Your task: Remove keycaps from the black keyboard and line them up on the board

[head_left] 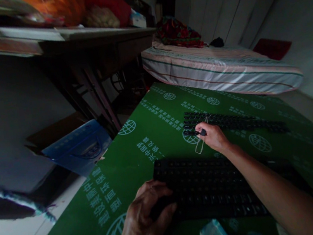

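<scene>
Fingers of your right hand pinch the dark handle of a wire puller, its loop hanging over the left end of the keycap rows laid on the green mat, beyond the keyboard. Your left hand is curled around the keyboard's near-left corner. If your right wrist drops, that loop could likely sweep the loose caps out of order.
</scene>
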### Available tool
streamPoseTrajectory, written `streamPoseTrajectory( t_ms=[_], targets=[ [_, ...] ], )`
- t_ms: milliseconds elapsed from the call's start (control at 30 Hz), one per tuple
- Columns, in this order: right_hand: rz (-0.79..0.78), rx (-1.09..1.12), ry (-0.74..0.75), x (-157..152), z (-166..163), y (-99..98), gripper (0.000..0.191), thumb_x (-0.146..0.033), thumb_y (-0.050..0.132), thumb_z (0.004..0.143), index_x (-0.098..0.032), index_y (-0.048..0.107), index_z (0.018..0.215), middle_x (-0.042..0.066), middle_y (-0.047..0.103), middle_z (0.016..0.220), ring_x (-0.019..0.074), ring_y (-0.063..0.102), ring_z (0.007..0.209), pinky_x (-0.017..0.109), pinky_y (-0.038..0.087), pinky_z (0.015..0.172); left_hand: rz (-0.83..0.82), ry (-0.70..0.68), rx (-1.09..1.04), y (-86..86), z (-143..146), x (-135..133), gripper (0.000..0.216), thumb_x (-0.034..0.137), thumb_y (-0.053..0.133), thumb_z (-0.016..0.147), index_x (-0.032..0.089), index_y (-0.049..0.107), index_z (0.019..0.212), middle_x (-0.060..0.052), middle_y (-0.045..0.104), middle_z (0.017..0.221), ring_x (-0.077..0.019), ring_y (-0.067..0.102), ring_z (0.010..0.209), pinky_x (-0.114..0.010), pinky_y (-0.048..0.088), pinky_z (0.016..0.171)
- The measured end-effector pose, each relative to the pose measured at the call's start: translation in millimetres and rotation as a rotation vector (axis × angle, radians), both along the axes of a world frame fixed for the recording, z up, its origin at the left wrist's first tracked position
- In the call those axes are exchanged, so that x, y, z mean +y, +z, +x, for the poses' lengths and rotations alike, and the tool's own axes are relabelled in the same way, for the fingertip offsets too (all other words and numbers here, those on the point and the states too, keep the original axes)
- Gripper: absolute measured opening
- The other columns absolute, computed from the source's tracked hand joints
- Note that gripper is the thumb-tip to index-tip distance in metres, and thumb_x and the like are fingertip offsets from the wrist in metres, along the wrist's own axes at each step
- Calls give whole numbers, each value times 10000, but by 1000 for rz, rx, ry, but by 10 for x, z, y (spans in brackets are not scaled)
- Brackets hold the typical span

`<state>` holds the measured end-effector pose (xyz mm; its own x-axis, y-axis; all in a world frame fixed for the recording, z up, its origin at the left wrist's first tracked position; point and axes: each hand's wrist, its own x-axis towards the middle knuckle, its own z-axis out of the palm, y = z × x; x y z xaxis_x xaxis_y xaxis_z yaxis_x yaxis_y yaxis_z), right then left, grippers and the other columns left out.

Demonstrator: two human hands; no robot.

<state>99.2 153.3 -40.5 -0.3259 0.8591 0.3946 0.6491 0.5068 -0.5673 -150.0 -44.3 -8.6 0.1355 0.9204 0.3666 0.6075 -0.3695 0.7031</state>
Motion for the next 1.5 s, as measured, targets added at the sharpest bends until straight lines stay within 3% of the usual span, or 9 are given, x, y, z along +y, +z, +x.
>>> streamPoseTrajectory(
  t_ms=[733,1000,1133,1267,1367,1433,1500],
  targets=[
    [-4,32,7,-15,-2,8,200,-141,592,665,-204,608,854,32,673,853,176,639,791,280,484,734,-49,-3,-8,8,13,-5,132,247,611,792,220,638,918,-42,656,951,-202,617,958,-324,540,814],
    [21,23,-121,-85,106,37,197,-316,614,736,-189,638,885,46,682,814,179,633,709,289,487,683,-53,-1,-57,10,50,-8,113,191,588,797,201,645,895,-46,661,937,-195,610,950,-334,521,827],
    [12,15,-189,-278,182,176,336,-408,506,824,-200,617,1063,59,685,804,184,636,656,293,484,641,-69,-17,-89,-8,52,-15,115,176,582,801,194,645,896,-51,657,938,-189,602,950,-335,516,830],
    [-79,26,-257,-639,165,408,441,-450,393,879,-226,537,1230,-1,619,562,160,594,497,278,470,581,-51,-26,-94,5,54,-22,113,171,578,798,190,647,886,-54,656,926,-191,602,936,-349,512,830],
    [-79,74,-318,-971,72,547,408,-465,410,865,-193,652,1049,3,571,505,164,580,510,271,457,577,-51,-26,-93,33,64,-24,114,174,570,795,187,649,876,-56,650,913,-189,608,910,-352,515,818],
    [-159,159,-311,-1193,-22,594,383,-471,432,853,-180,682,864,2,546,492,150,549,480,252,438,518,-53,-28,-89,42,72,-24,116,176,567,792,186,649,874,-54,648,903,-187,609,900,-353,515,814],
    [-283,275,-236,-1395,-134,608,338,-460,460,847,-179,648,855,-24,514,481,119,494,418,221,399,436,-45,-31,-84,37,77,-24,116,169,565,789,184,648,869,-51,653,892,-187,608,902,-354,512,820]
  ],
)
